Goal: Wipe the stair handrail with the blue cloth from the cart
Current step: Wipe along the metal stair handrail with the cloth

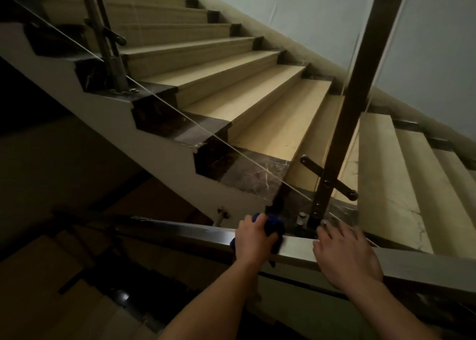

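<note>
The blue cloth (pixel 274 225) is bunched on top of the metal handrail (pixel 296 248), in the lower centre of the frame. The left hand (pixel 253 241) grips the cloth, with its fingers curled over it and pressing it against the rail. Part of the cloth shows beyond the knuckles and a small part shows below the hand at the near edge of the rail.

The right hand (pixel 345 257) lies on the same rail, just to the right of the cloth and not touching it. Its fingers are straight and spread, the palm rests flat on the rail top, and it holds nothing.

The handrail runs from the middle left of the frame down to the lower right edge. Its stretch between the two hands reflects light; its left stretch is dark.

A square metal baluster post (pixel 360 81) stands behind the rail, rising from beside the right hand to the top of the frame. A clamp bracket (pixel 328 177) crosses this post near its base. The thin pale edge of a glass panel (pixel 170 106) runs diagonally from upper left toward the post base.

Beyond the post, tan stair treads (pixel 257 107) with dark marble end trim (pixel 247 174) climb toward the upper left. A second post (pixel 103 30) stands in the upper left. A pale wall (pixel 309 9) fills the upper right.
</note>
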